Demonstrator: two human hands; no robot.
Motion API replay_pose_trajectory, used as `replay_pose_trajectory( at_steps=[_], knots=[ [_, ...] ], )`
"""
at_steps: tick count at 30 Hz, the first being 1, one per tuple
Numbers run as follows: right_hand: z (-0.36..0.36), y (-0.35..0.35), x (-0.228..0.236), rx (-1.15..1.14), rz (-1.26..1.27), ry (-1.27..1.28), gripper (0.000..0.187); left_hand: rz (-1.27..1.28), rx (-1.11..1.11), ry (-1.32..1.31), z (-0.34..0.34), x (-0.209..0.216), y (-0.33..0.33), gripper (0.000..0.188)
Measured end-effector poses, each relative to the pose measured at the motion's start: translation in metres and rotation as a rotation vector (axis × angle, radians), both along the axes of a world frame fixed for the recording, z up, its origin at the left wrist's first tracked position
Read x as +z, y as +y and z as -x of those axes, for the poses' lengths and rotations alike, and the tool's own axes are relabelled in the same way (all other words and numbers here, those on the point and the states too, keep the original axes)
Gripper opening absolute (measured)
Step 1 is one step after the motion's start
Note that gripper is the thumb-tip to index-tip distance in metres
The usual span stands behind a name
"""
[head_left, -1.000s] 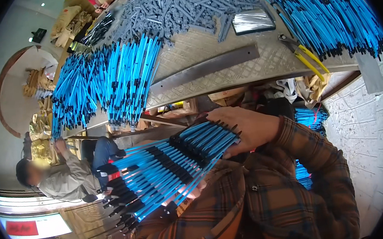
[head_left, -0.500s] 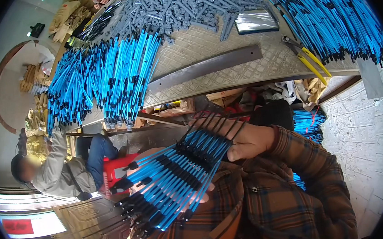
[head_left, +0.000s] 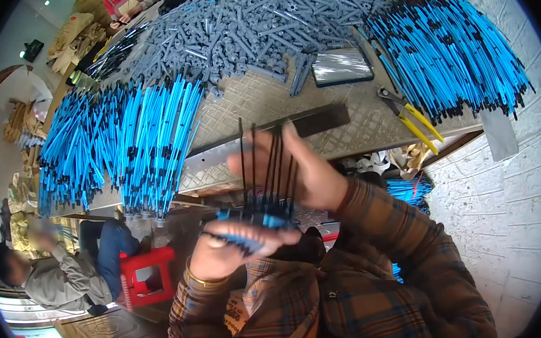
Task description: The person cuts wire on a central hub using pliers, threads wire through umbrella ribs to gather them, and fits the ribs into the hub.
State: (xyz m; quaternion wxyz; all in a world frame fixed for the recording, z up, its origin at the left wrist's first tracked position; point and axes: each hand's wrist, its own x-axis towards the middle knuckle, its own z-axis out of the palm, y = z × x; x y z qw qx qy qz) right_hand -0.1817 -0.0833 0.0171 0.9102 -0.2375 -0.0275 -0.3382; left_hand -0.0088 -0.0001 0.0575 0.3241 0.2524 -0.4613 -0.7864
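Observation:
A bundle of thin blue rods with black fittings is gripped in my left hand, in front of my body. Its slim black ends stick upward, and much of the blue length is foreshortened or hidden by my fingers. My right hand is beside those black ends, thumb raised and fingers stretched out behind them, somewhat blurred. It looks open; whether it touches the rods is hard to tell.
Across the table lie grey plastic parts, a tray of silvery pins, yellow-handled pliers, a flat metal bar, and blue rod piles at left and right. Someone sits near a red stool; another person is far left.
The bundle has turned from slanting with its rods fanned out to black ends pointing up. My right hand has let go of those ends and opened; my left hand has come up around the bundle.

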Motion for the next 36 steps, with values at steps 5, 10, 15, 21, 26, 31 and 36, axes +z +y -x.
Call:
replay_pose_trajectory(
  at_steps=[5, 10, 15, 21, 26, 31, 36],
  knots=[
    [0.044, -0.081, 0.017, -0.631, 0.595, 0.985, 0.048, 0.246, 0.303, -0.134, 0.016, -0.018, -0.014, 0.025],
    [0.121, -0.142, 0.013, -0.628, 0.749, 1.377, 0.028, 0.121, 0.382, -0.132, 0.015, -0.030, -0.021, 0.023],
    [0.127, -0.171, 0.018, -0.698, 1.482, 1.722, 0.019, 0.157, 0.358, -0.091, 0.005, -0.034, -0.030, 0.021],
    [0.131, -0.185, 0.005, -0.485, 1.765, 2.003, 0.013, 0.101, 0.307, -0.057, 0.006, -0.034, -0.040, 0.022],
    [0.127, -0.177, 0.002, -0.648, 1.726, 1.952, 0.011, 0.053, 0.310, -0.164, 0.014, -0.025, -0.042, 0.021],
    [0.130, -0.180, -0.005, -0.696, 1.710, 1.966, 0.012, 0.099, 0.366, -0.162, 0.025, -0.024, -0.042, 0.018],
    [0.132, -0.179, -0.010, -0.815, 1.768, 1.892, 0.010, 0.120, 0.457, -0.075, 0.037, -0.032, -0.042, 0.020]
  ],
)
